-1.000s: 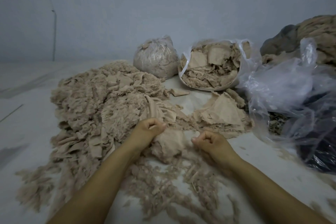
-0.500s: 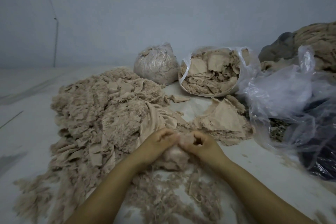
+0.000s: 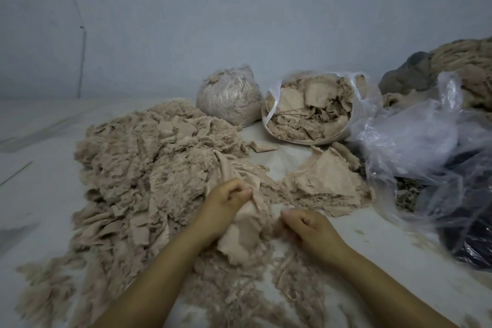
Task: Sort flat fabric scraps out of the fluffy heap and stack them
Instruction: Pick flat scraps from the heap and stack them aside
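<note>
head view: bare floor (image 3: pixel 269 165) open between fluffy heap (image 3: pixel 143 168) left and flat stack (image 3: pixel 330 181) right, bags crowding far right. left hand (image 3: pixel 226 204) pinches a beige scrap (image 3: pixel 246 231), fingers curled. right hand (image 3: pixel 306 226) curled just right of it; whether it holds fluff, cannot tell.

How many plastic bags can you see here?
3. A tied bag of fluff at the back, an open bag of flat scraps beside it, and a crumpled clear bag on the right. Others may be hidden behind it.

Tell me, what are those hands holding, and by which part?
The left hand grips a flat scrap by its top edge. The right hand is curled; whether it pinches fluff cannot be told.
</note>
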